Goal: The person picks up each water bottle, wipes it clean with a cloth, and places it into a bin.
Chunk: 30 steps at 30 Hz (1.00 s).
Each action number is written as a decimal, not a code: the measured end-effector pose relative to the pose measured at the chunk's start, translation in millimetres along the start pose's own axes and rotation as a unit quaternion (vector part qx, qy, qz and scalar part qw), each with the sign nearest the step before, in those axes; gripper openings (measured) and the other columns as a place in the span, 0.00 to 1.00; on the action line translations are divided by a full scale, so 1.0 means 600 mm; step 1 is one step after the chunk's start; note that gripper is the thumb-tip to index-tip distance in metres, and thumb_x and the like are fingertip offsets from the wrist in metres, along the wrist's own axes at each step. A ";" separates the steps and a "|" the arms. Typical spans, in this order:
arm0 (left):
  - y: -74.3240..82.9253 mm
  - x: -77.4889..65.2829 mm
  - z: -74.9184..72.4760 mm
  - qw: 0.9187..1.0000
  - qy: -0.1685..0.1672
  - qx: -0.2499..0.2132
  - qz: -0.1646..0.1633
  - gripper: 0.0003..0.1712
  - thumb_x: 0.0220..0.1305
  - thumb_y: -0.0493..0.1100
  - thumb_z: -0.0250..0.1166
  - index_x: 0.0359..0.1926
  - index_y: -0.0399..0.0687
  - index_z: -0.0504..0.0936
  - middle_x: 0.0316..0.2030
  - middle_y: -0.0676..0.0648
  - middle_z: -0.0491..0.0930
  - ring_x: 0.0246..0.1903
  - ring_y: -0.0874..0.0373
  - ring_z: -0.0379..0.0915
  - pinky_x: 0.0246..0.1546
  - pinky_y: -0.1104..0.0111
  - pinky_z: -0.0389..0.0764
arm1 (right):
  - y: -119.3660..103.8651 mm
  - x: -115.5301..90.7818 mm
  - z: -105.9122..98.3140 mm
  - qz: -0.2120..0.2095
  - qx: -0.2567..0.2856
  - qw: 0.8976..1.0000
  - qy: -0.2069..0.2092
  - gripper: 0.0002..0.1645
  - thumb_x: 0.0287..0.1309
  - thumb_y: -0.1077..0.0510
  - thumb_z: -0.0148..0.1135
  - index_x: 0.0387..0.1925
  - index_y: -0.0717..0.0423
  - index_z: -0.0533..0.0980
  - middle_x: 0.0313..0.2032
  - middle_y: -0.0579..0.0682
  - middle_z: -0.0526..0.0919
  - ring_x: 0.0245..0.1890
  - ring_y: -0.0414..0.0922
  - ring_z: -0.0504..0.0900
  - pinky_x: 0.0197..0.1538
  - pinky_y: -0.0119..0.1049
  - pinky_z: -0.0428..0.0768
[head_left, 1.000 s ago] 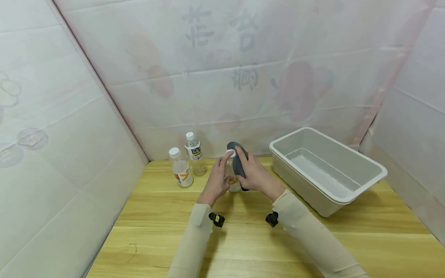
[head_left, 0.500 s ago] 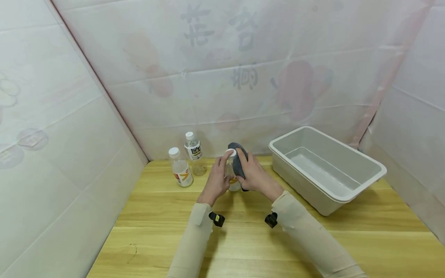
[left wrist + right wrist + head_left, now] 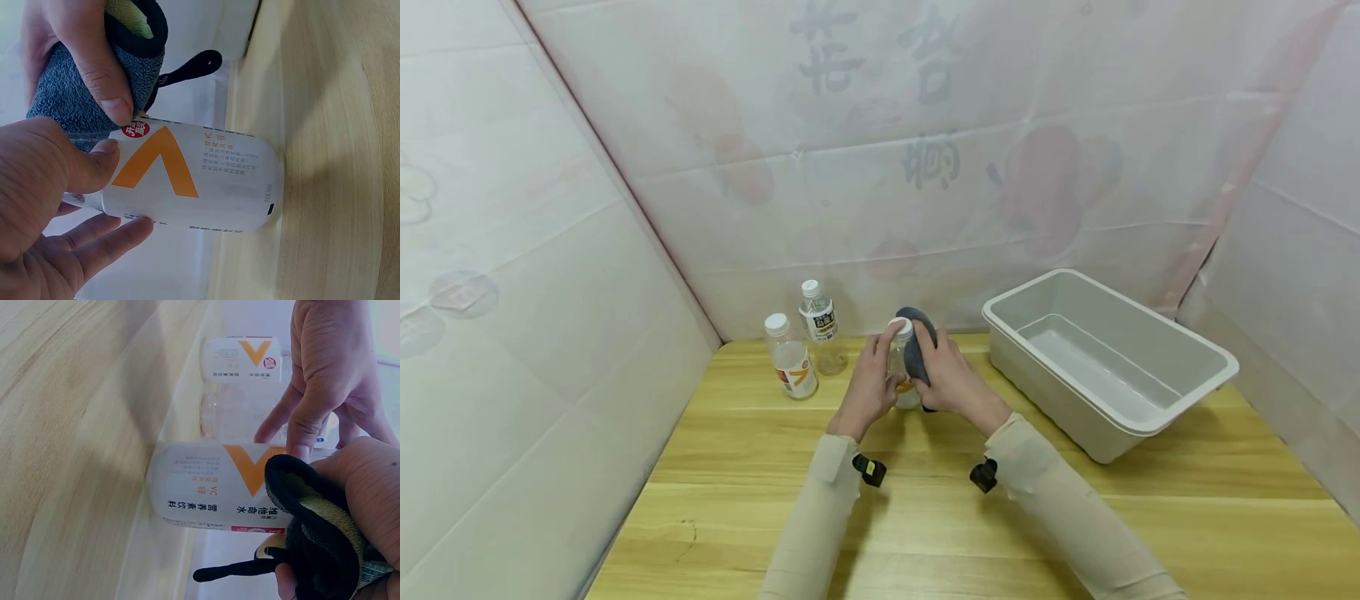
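Observation:
A clear bottle [image 3: 187, 169] with a white cap and a white label bearing an orange V stands upright on the wooden table. My left hand [image 3: 869, 385] grips it around the upper part, thumb on the label's edge in the left wrist view. My right hand [image 3: 949, 377] holds a folded blue-grey cloth [image 3: 916, 357] against the bottle's right side. In the right wrist view the cloth [image 3: 319, 531] shows a yellowish inner side, dark edging and a dark hanging loop. The right hand's fingers behind the cloth are partly hidden.
Left of the hands stand a similar V-label bottle [image 3: 793, 367] and a taller clear bottle [image 3: 822, 325], both white-capped. A large grey-white plastic bin [image 3: 1052, 398] sits at the right of the wooden table [image 3: 730, 500]. White printed sheets enclose the back and sides.
The hands, cloth and bottle stay in nearly the same place. The head view shifts slightly, and the bottle's cap shows a little more beside the cloth.

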<state>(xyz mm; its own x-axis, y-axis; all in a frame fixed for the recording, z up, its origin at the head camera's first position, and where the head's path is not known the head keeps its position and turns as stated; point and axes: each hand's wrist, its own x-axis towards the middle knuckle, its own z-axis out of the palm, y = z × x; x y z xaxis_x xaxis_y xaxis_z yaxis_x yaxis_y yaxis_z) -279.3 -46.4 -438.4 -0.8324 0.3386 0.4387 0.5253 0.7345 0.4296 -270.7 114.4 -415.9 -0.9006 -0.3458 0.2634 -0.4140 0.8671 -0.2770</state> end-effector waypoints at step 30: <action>-0.001 -0.001 0.000 1.000 -0.004 -0.003 -0.003 0.55 0.52 0.35 0.65 0.68 0.72 0.39 0.51 0.45 0.65 0.32 0.57 0.64 0.32 0.67 0.71 | -0.004 -0.009 0.013 0.025 0.012 1.000 0.003 0.57 0.48 0.50 0.62 0.70 0.48 0.36 0.58 0.70 0.57 0.52 0.64 0.70 0.46 0.53 0.76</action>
<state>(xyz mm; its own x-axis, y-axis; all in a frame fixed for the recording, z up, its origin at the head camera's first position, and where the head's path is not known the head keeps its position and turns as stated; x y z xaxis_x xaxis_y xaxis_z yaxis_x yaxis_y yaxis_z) -279.0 -46.8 -438.7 -0.8366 0.3397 0.4297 0.5219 0.7324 0.4372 -265.7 111.6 -423.8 -0.9191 -0.3009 0.2543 -0.3724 0.8742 -0.3115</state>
